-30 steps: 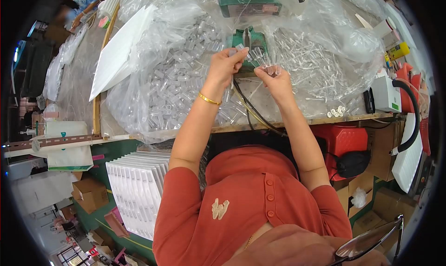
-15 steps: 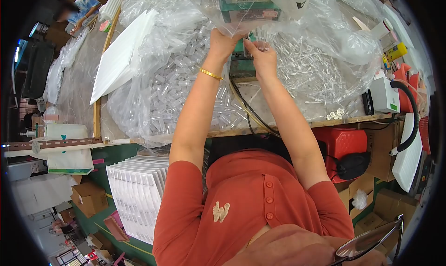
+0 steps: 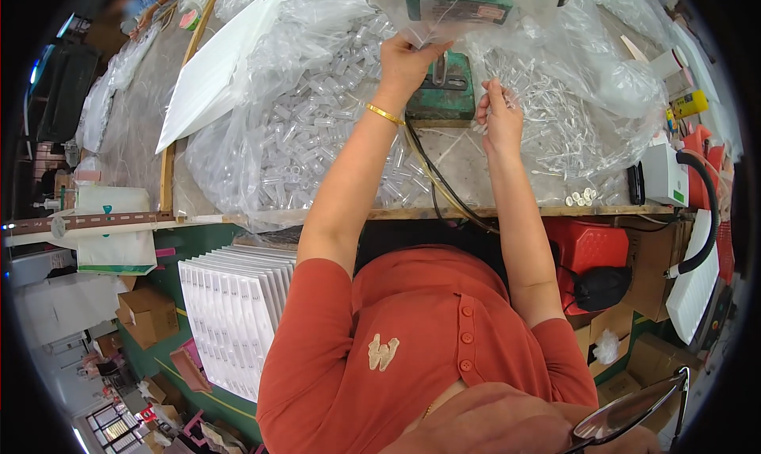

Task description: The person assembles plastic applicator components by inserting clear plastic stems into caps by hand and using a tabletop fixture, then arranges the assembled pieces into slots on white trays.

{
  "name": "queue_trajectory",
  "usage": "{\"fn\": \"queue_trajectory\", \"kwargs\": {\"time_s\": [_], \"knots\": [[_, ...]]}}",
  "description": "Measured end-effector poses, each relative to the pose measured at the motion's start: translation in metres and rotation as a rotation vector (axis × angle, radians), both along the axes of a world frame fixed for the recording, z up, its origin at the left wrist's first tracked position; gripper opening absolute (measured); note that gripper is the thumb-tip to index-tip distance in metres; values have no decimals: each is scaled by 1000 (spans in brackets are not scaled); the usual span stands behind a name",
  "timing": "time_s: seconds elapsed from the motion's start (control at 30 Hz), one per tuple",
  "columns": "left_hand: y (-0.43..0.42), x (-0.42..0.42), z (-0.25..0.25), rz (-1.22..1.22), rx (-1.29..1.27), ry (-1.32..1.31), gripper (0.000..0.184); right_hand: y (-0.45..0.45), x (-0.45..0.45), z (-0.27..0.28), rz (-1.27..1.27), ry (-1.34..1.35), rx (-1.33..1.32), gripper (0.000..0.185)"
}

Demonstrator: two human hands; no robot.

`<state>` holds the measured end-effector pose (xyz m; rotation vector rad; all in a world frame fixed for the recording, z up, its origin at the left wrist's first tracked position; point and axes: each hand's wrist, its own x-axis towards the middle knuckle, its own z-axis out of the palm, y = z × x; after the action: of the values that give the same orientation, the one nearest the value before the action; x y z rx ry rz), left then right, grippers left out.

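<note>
My left hand (image 3: 406, 67), with a gold bangle at the wrist, is at the green bench machine (image 3: 444, 105). Its fingers are pinched beside the machine's metal fixture (image 3: 441, 72), and what they hold is hidden. To the right of the machine, my right hand (image 3: 502, 120) is closed, fingers curled, at the near edge of a heap of thin clear plastic pieces (image 3: 555, 125). Anything in its fingertips is too small to name. Left of the machine lies a heap of short clear plastic tubes (image 3: 309, 137) on plastic sheeting.
Clear plastic bagging (image 3: 602, 66) surrounds both heaps and drapes the machine's top. White panels (image 3: 218, 66) lean at the left. Small round pieces (image 3: 581, 197) lie near the table's front edge, beside a white box with a black hose (image 3: 662, 174). Black cables (image 3: 440, 181) cross the front edge.
My right hand has moved away from the machine, to the right, toward the thin pieces. My left hand stays at the machine. The view has shifted slightly.
</note>
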<state>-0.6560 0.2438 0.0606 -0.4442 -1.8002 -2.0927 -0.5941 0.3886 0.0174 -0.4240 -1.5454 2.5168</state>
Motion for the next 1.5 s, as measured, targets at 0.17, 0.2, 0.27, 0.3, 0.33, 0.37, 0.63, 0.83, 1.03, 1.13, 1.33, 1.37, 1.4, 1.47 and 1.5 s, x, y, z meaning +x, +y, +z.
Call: {"fn": "queue_trajectory", "kwargs": {"time_s": [0.17,0.2,0.27,0.3,0.33,0.37,0.63,0.83,1.03,1.13,1.33,1.37,1.4,1.47,1.5], "knots": [[-32,-7,8,111,92,-21,22,7,15,13,65,31,9,27],[-53,-14,0,243,-94,-231,22,11,16,13,62,7,35,26],[-82,-25,-25,381,-287,-451,23,20,19,4,76,3,23,26],[-94,-31,-40,395,-635,-386,23,24,18,1,89,7,20,26],[-101,-32,-40,403,-981,-310,24,23,17,0,101,12,16,26],[-98,-31,-46,357,-991,-354,23,21,19,-1,107,2,20,25],[-68,-26,-58,270,-1244,-450,36,22,27,-13,128,-62,96,25],[-89,-4,-74,286,-1273,-300,37,36,26,-24,193,-2,58,25],[-106,33,-94,416,-1120,-184,37,14,38,-5,198,-44,240,27],[-114,32,-96,328,-1183,-255,35,6,36,-15,251,-53,287,27],[-95,53,-22,149,-610,-445,47,6,39,1,401,-78,248,24],[-92,52,-26,15,-525,-406,38,9,36,-1,426,-68,200,24],[-89,50,-29,-99,-440,-368,29,9,34,-2,466,-45,149,24],[-73,60,-9,-196,-409,-375,26,5,33,11,445,-28,250,22],[-68,62,-1,-233,-385,-385,22,6,30,12,423,-33,257,22]]}}
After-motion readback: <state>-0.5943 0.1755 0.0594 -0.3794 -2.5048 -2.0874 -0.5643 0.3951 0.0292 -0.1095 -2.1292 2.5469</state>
